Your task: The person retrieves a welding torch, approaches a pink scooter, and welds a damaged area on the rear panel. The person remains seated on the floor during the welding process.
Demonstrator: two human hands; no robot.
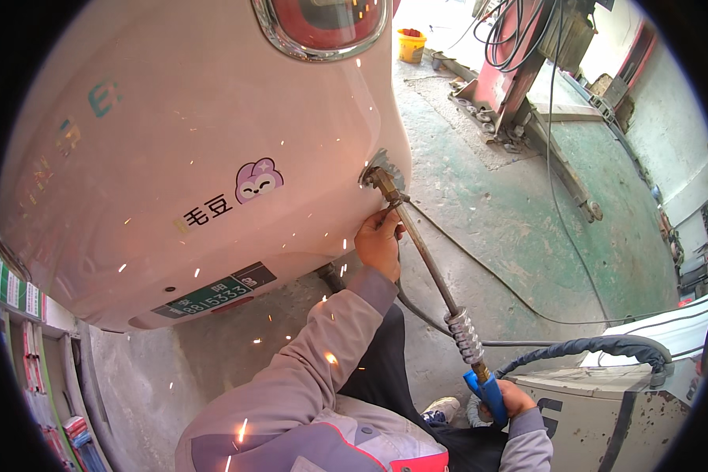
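Note:
A long metal pulling tool (424, 253) with a sliding silver weight (464, 333) angles down from a bare, roughened patch (395, 167) on the pink car's rear corner (122, 204). Its brass-coloured head sits against that patch. My left hand (377, 242) pinches at a small fitting or cable just below the head, partly hidden by the fingers. My right hand (510, 398) grips the blue handle (486, 393) at the lower end. Bright sparks scatter across the car and over my left sleeve.
A rust-spotted machine (570, 413) with a thick hose (606, 344) stands at lower right. A red lift post (502, 59) with a low arm (574, 189), hanging cables and a yellow bucket (411, 46) are at the back. Cables cross the floor. A rack (35, 377) stands at left.

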